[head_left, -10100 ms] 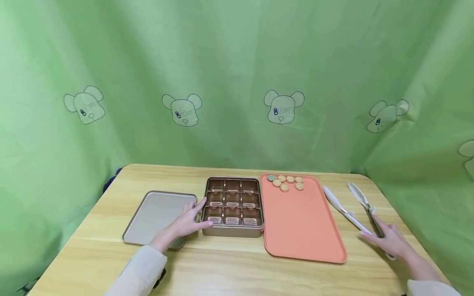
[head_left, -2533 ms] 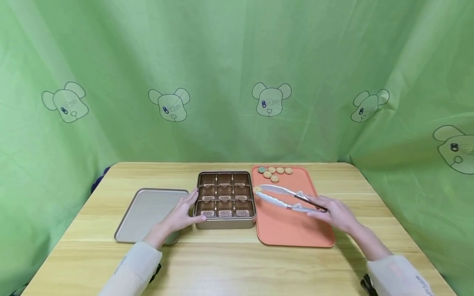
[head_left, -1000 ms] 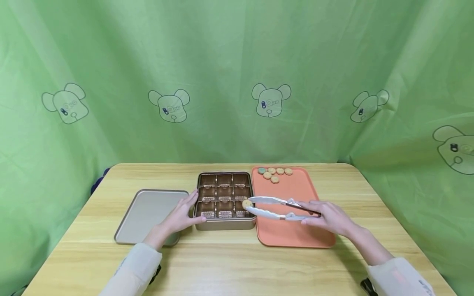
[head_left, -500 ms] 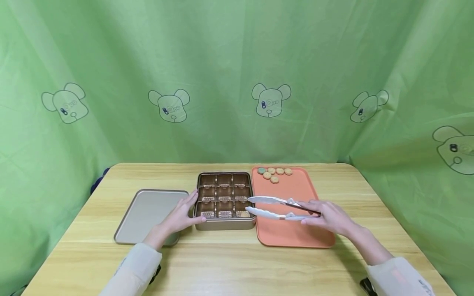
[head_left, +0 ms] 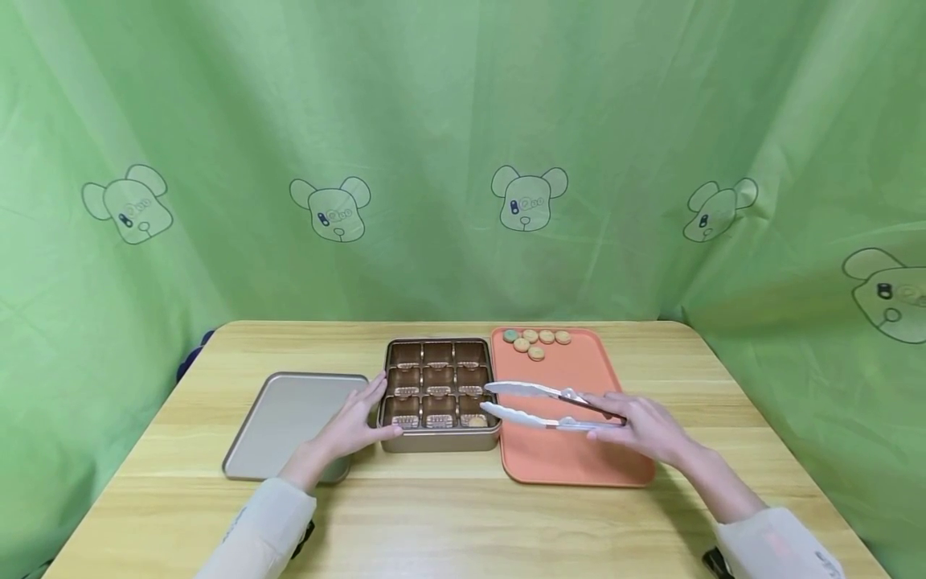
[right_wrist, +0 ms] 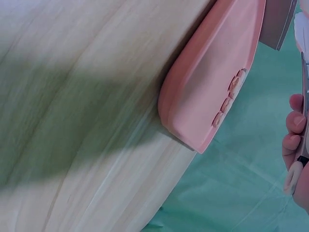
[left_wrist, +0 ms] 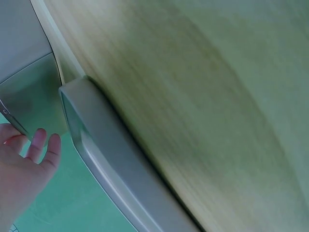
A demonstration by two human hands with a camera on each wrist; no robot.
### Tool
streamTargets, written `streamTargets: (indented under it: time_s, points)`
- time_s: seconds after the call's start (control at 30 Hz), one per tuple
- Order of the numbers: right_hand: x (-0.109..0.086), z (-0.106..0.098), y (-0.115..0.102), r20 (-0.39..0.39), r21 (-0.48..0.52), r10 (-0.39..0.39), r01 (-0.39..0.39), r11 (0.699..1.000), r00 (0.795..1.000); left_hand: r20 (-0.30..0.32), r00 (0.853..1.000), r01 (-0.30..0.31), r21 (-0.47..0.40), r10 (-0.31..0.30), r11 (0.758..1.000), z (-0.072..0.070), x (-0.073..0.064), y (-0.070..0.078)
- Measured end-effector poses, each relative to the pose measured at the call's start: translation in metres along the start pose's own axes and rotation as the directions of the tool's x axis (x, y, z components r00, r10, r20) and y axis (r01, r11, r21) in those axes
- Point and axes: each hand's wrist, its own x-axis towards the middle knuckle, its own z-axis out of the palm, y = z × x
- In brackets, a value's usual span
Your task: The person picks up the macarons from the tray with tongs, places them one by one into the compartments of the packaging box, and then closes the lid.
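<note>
On a table [head_left: 419, 527], the right hand [head_left: 644, 425] grips parted tongs [head_left: 524, 389] over the tin [head_left: 441, 441], one cookie [head_left: 477, 420] in its near-right cell, left hand [head_left: 349, 426] splayed against it; snagging tongs could jolt the cookie

The tongs [head_left: 521, 389] had whitish tips, silvery shanks and a dark brown handle strip. The compartment insert [head_left: 439, 376] was glossy chocolate brown, its tin [head_left: 441, 441] and the baking-tin lid [head_left: 289, 422] greyish bronze. On the coral-pink tray [head_left: 564, 458], one biscuit [head_left: 510, 335] was teal-green, five others [head_left: 536, 353] golden tan. The tabletop [head_left: 405, 531] was pale yellow with streaky wood grain; the green curtain [head_left: 434, 273] bore dark-outlined bear heads, and the sleeves [head_left: 260, 523] were off-white.
</note>
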Motion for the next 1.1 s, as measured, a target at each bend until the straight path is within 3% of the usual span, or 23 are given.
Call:
streamTargets:
  time_s: [0.53, 0.8, 1.1]
  points:
    - [-0.007, -0.006, 0.019, 0.020, 0.002, 0.182, -0.182, 0.983, 0.983, -0.003, 1.000, 0.006, -0.011, -0.006, 1.000, -0.001, -0.001, 0.002]
    - [-0.014, -0.004, 0.037, -0.006, -0.017, 0.197, -0.197, 0.980, 0.980, -0.043, 0.999, -0.034, -0.023, 0.033, 0.999, 0.002, -0.002, 0.002]
    - [-0.017, 0.001, 0.056, -0.001, -0.025, 0.245, -0.245, 0.969, 0.970, 0.005, 1.000, 0.019, -0.002, -0.019, 1.000, 0.001, 0.000, 0.000]
